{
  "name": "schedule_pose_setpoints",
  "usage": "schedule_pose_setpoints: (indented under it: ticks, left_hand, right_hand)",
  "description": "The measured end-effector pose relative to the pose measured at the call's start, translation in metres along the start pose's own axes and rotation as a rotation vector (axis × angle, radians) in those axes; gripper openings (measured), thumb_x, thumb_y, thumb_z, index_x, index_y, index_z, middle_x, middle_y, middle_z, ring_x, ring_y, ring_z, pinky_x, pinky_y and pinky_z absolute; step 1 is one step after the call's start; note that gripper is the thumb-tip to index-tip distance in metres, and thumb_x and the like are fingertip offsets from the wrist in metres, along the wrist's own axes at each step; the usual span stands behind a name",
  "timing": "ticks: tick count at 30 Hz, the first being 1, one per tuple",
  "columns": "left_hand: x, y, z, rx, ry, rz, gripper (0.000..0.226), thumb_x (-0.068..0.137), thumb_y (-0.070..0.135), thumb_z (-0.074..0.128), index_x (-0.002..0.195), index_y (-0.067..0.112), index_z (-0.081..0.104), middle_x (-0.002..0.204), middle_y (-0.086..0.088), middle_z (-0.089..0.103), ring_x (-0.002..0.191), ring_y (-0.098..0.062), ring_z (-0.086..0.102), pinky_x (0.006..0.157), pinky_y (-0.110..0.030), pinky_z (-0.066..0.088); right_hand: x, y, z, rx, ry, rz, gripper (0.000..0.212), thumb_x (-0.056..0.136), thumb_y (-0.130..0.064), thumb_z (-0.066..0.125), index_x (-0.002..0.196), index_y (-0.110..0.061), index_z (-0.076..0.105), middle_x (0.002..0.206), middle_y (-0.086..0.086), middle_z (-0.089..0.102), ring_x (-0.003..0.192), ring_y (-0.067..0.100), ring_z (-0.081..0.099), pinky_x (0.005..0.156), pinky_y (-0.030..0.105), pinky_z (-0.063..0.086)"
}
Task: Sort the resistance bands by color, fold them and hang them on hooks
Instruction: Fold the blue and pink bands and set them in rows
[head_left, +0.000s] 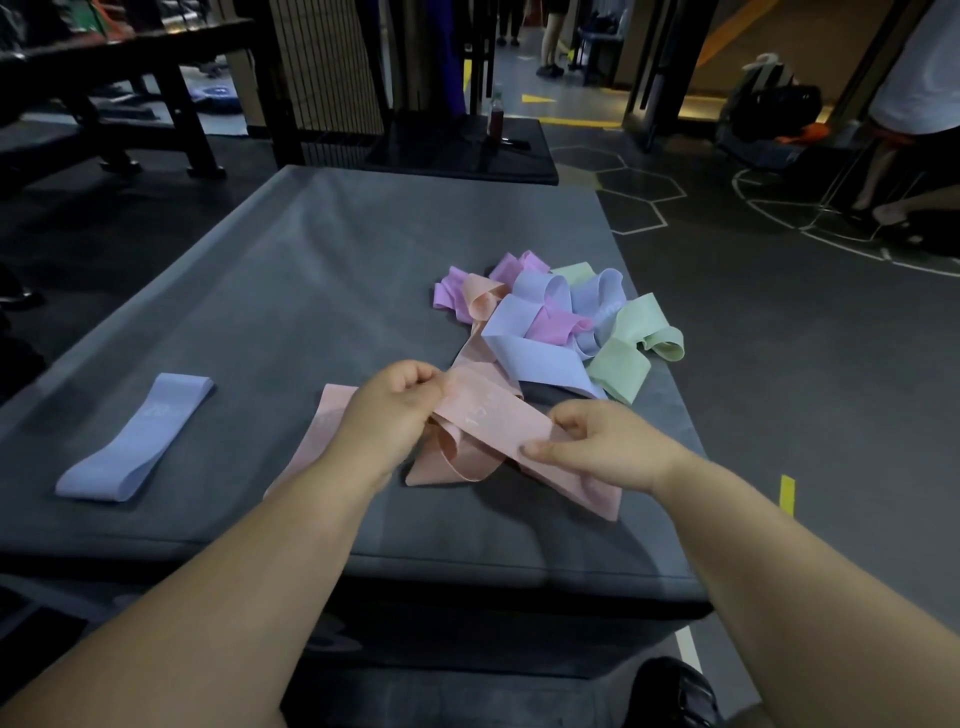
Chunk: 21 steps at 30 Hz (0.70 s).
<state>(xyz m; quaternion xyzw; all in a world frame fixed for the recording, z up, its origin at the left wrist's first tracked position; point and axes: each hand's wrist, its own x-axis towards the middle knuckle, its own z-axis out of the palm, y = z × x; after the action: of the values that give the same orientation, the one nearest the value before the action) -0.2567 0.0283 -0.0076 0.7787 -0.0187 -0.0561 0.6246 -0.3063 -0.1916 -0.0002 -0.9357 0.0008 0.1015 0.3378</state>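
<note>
Both my hands hold a peach-pink resistance band (493, 418) above the grey padded mat (311, 270). My left hand (397, 402) pinches its upper left end and my right hand (587, 441) pinches its lower right edge, the band stretched between them. Part of it loops loosely beneath at the mat. Another pink band (317, 436) lies flat under my left wrist. A folded lavender band (137, 441) rests flat at the left. A tangled pile of bands (561, 322) in lavender, purple-pink, peach and pale green sits at the mat's right side.
The mat's right edge runs close beside the pile, with dark gym floor beyond. A bottle (496, 111) stands on a black platform behind the mat. A dark bench frame (171, 104) is at far left. People stand at the back and far right.
</note>
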Motion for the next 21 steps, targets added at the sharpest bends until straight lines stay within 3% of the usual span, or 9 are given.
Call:
schedule_pose_setpoints:
  ticks: [2, 5, 8, 12, 15, 18, 21]
  left_hand:
    - [0.004, 0.006, -0.005, -0.106, 0.085, -0.039, 0.016, 0.096, 0.021, 0.056, 0.082, 0.019, 0.061, 0.072, 0.002, 0.063, 0.062, -0.012, 0.055, 0.058, -0.024, 0.047]
    - [0.011, 0.012, -0.016, -0.268, 0.194, -0.084, 0.011, 0.097, 0.02, 0.053, 0.09, 0.014, 0.06, 0.083, -0.007, 0.064, 0.072, -0.019, 0.058, 0.063, -0.029, 0.048]
    - [0.014, 0.014, -0.023, -0.354, 0.212, -0.094, 0.01, 0.096, 0.017, 0.05, 0.097, 0.011, 0.059, 0.089, -0.009, 0.064, 0.08, -0.024, 0.06, 0.071, -0.035, 0.051]
    - [0.017, 0.013, -0.025, -0.451, 0.259, -0.143, 0.012, 0.096, 0.014, 0.047, 0.101, 0.011, 0.057, 0.091, -0.01, 0.065, 0.077, -0.024, 0.063, 0.069, -0.034, 0.054]
    - [0.019, 0.01, -0.028, -0.46, 0.261, -0.188, 0.018, 0.095, 0.014, 0.046, 0.108, 0.01, 0.059, 0.092, -0.008, 0.067, 0.075, -0.022, 0.065, 0.065, -0.032, 0.054]
    - [0.019, 0.008, -0.028, -0.462, 0.26, -0.192, 0.018, 0.095, 0.014, 0.046, 0.107, 0.01, 0.059, 0.091, -0.008, 0.068, 0.073, -0.02, 0.067, 0.061, -0.031, 0.053]
    - [0.02, 0.007, -0.025, -0.415, 0.25, -0.198, 0.02, 0.094, 0.015, 0.045, 0.105, 0.011, 0.062, 0.088, -0.006, 0.07, 0.069, -0.019, 0.067, 0.05, -0.024, 0.051]
  right_hand:
    - [0.001, 0.005, -0.001, -0.093, 0.033, 0.035, 0.056, 0.077, -0.064, 0.068, 0.06, -0.019, 0.04, 0.05, -0.011, 0.038, 0.058, 0.01, 0.039, 0.061, 0.032, 0.03]
    - [0.003, 0.014, -0.006, -0.045, 0.053, 0.076, 0.058, 0.076, -0.062, 0.07, 0.054, -0.018, 0.039, 0.049, -0.011, 0.036, 0.057, 0.012, 0.037, 0.06, 0.033, 0.028]
    - [0.003, 0.017, -0.011, 0.156, 0.011, 0.084, 0.048, 0.077, -0.049, 0.077, 0.058, -0.017, 0.047, 0.059, -0.005, 0.038, 0.061, 0.013, 0.036, 0.062, 0.031, 0.026]
    - [0.002, 0.019, -0.012, 0.567, 0.035, -0.002, 0.06, 0.057, -0.048, 0.078, 0.075, 0.005, 0.06, 0.072, 0.005, 0.054, 0.069, 0.014, 0.049, 0.066, 0.027, 0.036]
    - [0.002, 0.019, -0.014, 0.897, 0.074, -0.097, 0.019, 0.066, -0.023, 0.072, 0.061, -0.008, 0.062, 0.062, 0.002, 0.061, 0.061, 0.01, 0.057, 0.064, 0.018, 0.045]
    - [0.002, 0.019, -0.017, 1.044, 0.114, -0.109, 0.016, 0.067, -0.016, 0.064, 0.051, -0.016, 0.063, 0.056, 0.001, 0.056, 0.054, 0.012, 0.053, 0.058, 0.021, 0.044]
    - [0.002, 0.02, -0.019, 1.094, 0.173, -0.061, 0.013, 0.07, -0.011, 0.063, 0.057, -0.012, 0.058, 0.054, 0.003, 0.053, 0.047, 0.014, 0.05, 0.045, 0.019, 0.039]
